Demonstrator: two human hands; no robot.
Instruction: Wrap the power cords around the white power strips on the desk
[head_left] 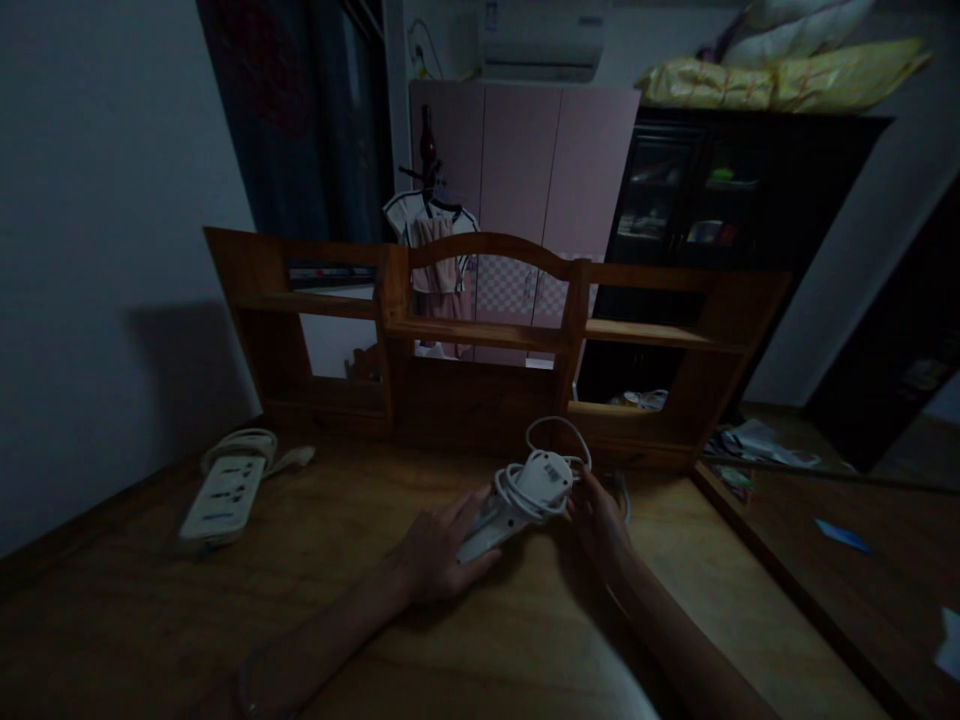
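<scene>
A white power strip (517, 500) with its white cable wound around it lies on the wooden desk (315, 580), near the desk's back middle. My left hand (442, 548) rests on the strip's near end, fingers curled along its side. My right hand (598, 520) is at the strip's far right end, fingers pinched on the wound cable by the plug. A loop of the cable (559, 432) sticks up behind the strip.
A second white power strip (223, 495) with coiled cord lies at the desk's left. A wooden shelf unit (487, 330) runs along the desk's back edge. Beyond it stand a pink wardrobe (525, 170) and a dark cabinet (712, 200). Papers litter the floor at right.
</scene>
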